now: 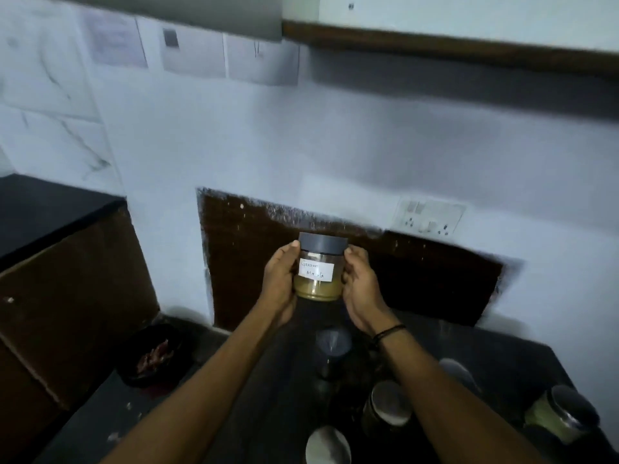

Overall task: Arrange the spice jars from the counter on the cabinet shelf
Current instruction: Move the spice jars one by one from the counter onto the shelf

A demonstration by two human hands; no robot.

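Above counter (268,380), both hands round jar (320,272)

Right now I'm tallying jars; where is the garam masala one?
Centre of the head view: the garam masala jar is held above the counter between the left hand and right hand.

Dark table (268,396), dim and blurry. On it: black bowl (155,354) at left with something reddish inside, grey-lidded jar (332,351) mid, more lidded jars (387,408) front right, one with pale green contents (561,418) at far right.
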